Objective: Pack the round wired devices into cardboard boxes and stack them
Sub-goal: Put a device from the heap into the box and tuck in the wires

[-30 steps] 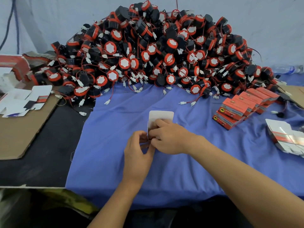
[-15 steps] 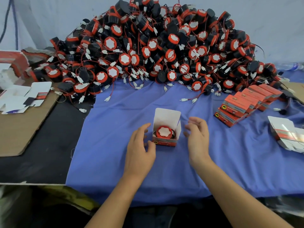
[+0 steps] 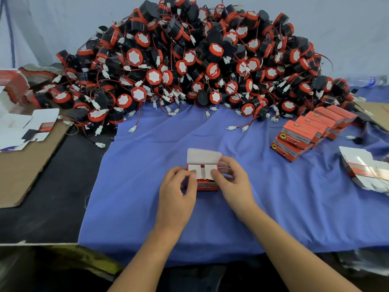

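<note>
A small red cardboard box (image 3: 207, 187) stands on the blue cloth (image 3: 147, 186) in front of me. Its two white side flaps are folded inward over the top and its white lid flap (image 3: 203, 156) still stands up at the back. My left hand (image 3: 179, 187) presses the left flap with its fingertips. My right hand (image 3: 232, 178) presses the right flap. A sliver of red shows between the flaps; the device inside is otherwise hidden. A big heap of round black-and-red wired devices (image 3: 200, 60) fills the back of the table.
A leaning row of closed red boxes (image 3: 309, 131) lies at the right. Flat unfolded box blanks lie at the far right (image 3: 366, 167) and at the left (image 3: 27, 127) on a brown cardboard sheet (image 3: 25, 165). Loose white connectors (image 3: 237, 127) trail onto the cloth.
Half a second ago the box stood open with the device showing and both hands beside it. Both hands have since closed in and folded the two side flaps over the device.
</note>
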A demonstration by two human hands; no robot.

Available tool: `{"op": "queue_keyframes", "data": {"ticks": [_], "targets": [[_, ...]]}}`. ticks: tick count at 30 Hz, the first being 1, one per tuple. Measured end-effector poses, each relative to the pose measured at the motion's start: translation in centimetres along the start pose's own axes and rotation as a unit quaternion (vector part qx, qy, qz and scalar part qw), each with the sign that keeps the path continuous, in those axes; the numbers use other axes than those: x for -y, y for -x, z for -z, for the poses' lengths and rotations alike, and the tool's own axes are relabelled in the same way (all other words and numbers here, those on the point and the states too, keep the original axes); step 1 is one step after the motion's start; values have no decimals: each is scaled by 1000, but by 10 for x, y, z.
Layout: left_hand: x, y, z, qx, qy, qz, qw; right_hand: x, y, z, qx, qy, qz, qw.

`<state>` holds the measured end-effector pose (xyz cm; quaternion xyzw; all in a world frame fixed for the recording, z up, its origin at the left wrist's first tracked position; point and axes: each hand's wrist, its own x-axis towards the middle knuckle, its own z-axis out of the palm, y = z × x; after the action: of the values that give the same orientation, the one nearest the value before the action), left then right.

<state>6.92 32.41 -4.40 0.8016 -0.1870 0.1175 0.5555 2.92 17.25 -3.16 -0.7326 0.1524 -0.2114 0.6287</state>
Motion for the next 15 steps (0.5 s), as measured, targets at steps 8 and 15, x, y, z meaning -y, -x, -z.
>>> {"op": "queue_keyframes", "data": {"ticks": [8, 15], "targets": [[-1, 4, 7, 24, 26, 40, 999, -3, 5, 5, 41, 6, -5, 999], [1, 4, 10, 33, 45, 39, 998, -1, 9, 3, 62, 46, 39, 996]]}}
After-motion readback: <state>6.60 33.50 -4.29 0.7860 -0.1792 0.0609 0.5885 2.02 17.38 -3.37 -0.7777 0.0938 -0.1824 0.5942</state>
